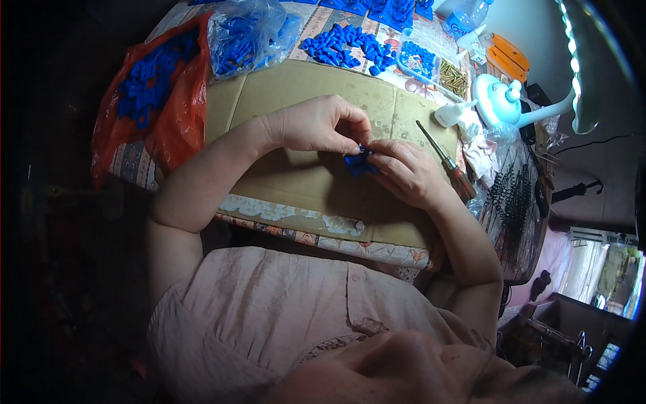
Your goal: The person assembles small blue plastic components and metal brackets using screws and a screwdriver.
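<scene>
A small blue plastic part is held over the middle of a flat cardboard sheet that covers the table. My left hand comes in from the left and pinches the part's top with its fingertips. My right hand grips the same part from the right side. Both hands touch each other at the part, which is mostly hidden by the fingers.
A red bag and a clear bag hold several blue parts at the back left. A loose pile of blue parts lies behind the cardboard. A screwdriver, a white lamp base and a box of brass pieces stand at the right.
</scene>
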Demonstrator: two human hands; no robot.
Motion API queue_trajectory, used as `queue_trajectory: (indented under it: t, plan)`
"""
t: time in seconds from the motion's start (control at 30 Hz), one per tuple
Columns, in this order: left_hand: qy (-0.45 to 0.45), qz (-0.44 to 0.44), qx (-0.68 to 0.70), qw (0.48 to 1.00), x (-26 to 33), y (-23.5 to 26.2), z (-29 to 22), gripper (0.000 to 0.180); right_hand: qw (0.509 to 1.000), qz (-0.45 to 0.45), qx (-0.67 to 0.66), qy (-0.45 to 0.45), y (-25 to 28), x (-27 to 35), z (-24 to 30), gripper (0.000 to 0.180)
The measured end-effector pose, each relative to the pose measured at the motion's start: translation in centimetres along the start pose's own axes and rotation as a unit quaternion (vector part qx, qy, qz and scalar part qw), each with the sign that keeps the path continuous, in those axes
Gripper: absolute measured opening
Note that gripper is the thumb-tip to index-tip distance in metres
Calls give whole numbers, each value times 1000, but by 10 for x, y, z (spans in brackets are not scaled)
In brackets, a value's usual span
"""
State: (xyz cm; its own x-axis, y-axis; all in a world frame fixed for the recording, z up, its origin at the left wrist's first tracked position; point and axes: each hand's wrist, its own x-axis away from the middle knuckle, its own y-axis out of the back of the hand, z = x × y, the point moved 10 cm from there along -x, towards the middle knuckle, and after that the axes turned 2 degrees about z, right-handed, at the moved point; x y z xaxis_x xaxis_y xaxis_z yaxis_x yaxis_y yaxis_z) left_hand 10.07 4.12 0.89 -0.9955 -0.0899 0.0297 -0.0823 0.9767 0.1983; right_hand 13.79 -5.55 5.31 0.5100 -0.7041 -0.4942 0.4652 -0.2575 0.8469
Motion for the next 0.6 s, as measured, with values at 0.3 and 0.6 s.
queue_trajectory:
  t: [0.3, 0.6]
  plan:
    - [23, -17, -59, 998, 2, 2, -2, 15, 1000, 0, -2, -2, 0, 0, 0, 30]
    - [58, -12, -25, 998, 2, 3, 2, 14, 1000, -2, 0, -3, 0, 2, -1, 30]
